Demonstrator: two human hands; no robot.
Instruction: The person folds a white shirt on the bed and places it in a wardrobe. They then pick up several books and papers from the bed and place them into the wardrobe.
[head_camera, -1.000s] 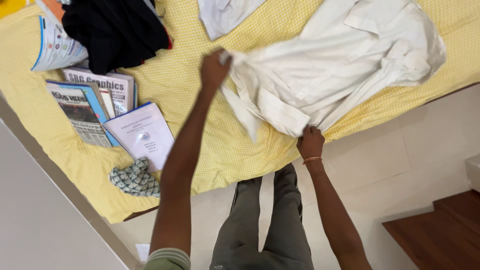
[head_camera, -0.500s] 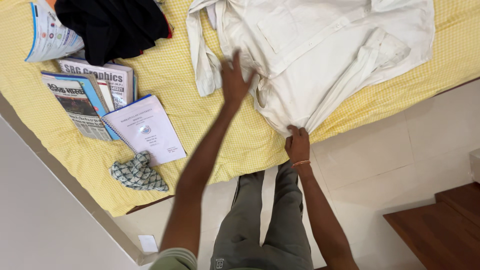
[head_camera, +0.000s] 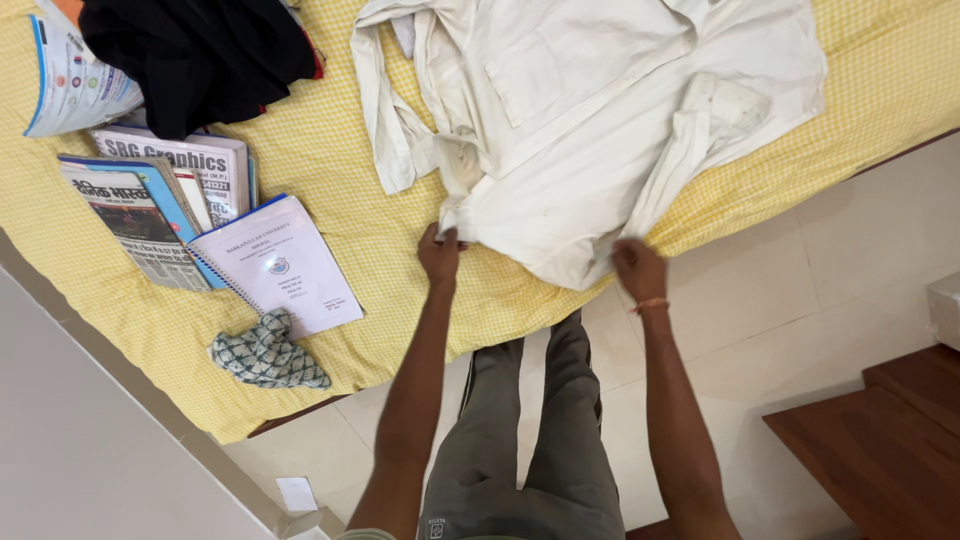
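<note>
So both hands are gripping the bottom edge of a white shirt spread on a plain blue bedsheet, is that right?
Not quite. The head view shows the left hand and right hand holding the near edge of the white shirt, but the bedsheet is yellow with a fine check, not plain blue.

Grey-green trousers (head_camera: 520, 440), thin orange bangle (head_camera: 648, 304) (right wrist), bare forearms.
</note>
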